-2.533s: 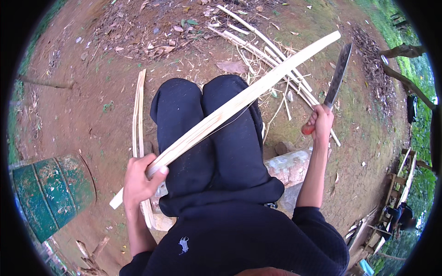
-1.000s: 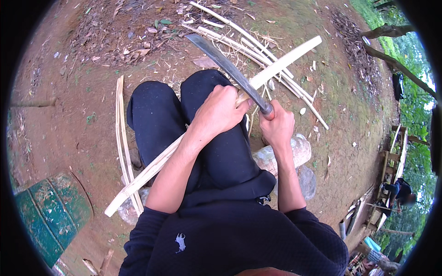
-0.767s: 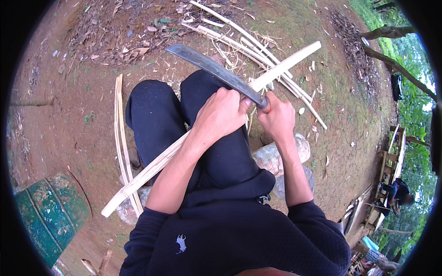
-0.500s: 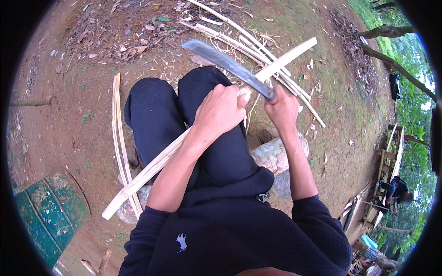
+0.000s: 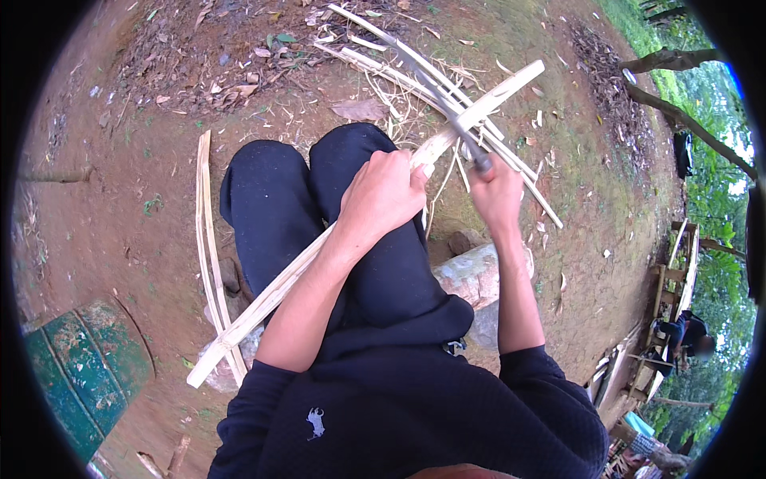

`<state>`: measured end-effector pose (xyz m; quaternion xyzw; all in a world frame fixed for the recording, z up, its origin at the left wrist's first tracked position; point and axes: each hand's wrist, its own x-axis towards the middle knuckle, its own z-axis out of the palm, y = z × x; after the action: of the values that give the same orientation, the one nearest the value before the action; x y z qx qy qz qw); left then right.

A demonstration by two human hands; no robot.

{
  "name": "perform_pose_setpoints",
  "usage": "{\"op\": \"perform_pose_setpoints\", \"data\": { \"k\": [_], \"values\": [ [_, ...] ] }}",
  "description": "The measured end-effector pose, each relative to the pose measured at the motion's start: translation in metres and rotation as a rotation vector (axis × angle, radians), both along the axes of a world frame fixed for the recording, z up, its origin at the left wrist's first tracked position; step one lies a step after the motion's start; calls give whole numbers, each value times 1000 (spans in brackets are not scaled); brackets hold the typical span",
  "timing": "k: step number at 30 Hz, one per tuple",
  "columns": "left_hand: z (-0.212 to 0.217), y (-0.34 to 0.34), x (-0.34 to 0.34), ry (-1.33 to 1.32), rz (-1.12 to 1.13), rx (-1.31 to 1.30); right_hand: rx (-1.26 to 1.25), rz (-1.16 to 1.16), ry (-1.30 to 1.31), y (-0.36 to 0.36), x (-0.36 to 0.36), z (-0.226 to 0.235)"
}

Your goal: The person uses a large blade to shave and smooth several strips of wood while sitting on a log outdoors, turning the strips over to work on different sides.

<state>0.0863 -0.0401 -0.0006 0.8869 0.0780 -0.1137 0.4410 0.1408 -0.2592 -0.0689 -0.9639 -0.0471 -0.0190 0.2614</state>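
At lower left, the drum point(image 5: 92, 363) is cut off by the edge of the view, and a broad stretch of soil point(image 5: 120, 239) is left between it and the two strips point(image 5: 203, 164), which are laid lengthwise beside the legs point(image 5: 267, 191). The slat point(image 5: 271, 297) is held slantwise across the legs; the strips are crossed near their lower part by its near end, and its far end is extended up and right past the loose sticks point(image 5: 515, 158). It is clamped beyond mid-length by the left hand point(image 5: 383, 191), which is wrapped around it. The knife point(image 5: 439, 95) is gripped in the closed right hand point(image 5: 496, 195); the slat is crossed by its blurred blade, and whether the two are touching cannot be told. A gap is left between the hands. Below the right hand, the log point(image 5: 483, 275) is partly hidden by the legs; farther right, a wide band of soil is bounded by the rack point(image 5: 688, 271), near which a person point(image 5: 688, 331) is seen.

Compared with half a second earlier, the blade is swung to a steeper angle and the right hand is shifted slightly rightward; the left hand's hold is unchanged.
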Motion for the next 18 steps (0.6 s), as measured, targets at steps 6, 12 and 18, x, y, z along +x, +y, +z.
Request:
{"op": "perform_pose_setpoints", "data": {
  "k": [6, 12, 18],
  "values": [
    [-18, 8, -1, -28, -47, -38, 149, 101, 80, 51, -34, 22],
    [-14, 6, -4, -34, -32, -29, -14, 154, -85, 47, -29, 7],
    [-12, 3, -9, -92, -55, -32, -67, 204, -294, 32, -22, -10]
  ]
}}
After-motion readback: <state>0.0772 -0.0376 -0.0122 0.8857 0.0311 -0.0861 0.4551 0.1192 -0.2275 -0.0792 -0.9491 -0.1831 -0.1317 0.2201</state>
